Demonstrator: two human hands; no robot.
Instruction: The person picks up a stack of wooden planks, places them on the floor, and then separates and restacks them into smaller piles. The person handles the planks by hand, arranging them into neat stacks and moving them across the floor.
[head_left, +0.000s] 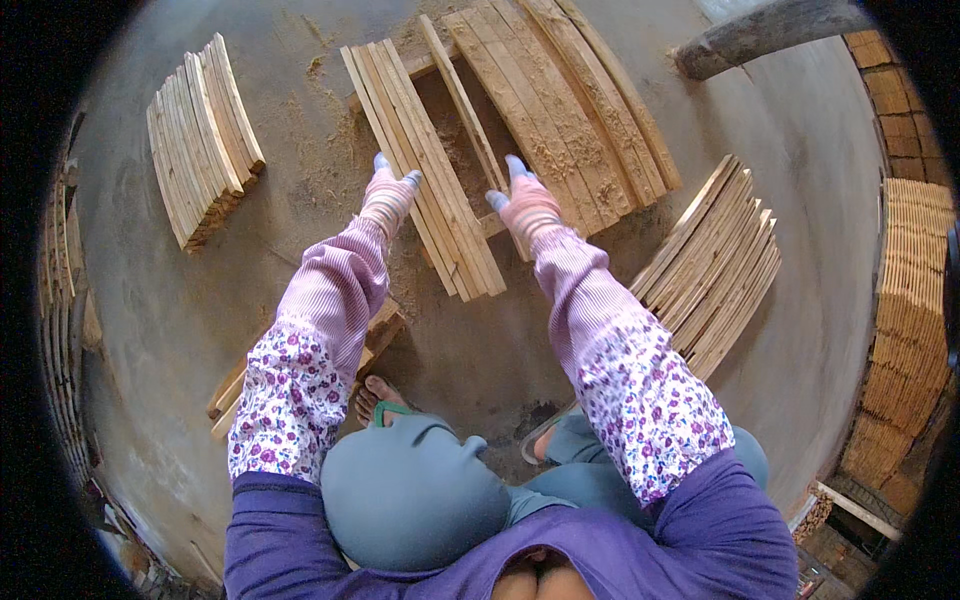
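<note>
Dusty grey floor point(300, 200) runs under the wood, and the upper edge cuts off the wide boards point(560, 110). Both arms point(300, 370) reach forward, slightly bent. The left hand point(388, 195), fingers spread, meets the near-left edge of a strip bundle point(425, 170). The right hand point(526, 200) covers part of a single strip point(462, 100); I cannot tell whether its fingers grip.

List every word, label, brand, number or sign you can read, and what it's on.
None can be read.
The narrow boards and wide boards show no lettering.
The flowered sleeves carry pattern only.
Any marks on the far-right wood piles would be too small to read.
</note>
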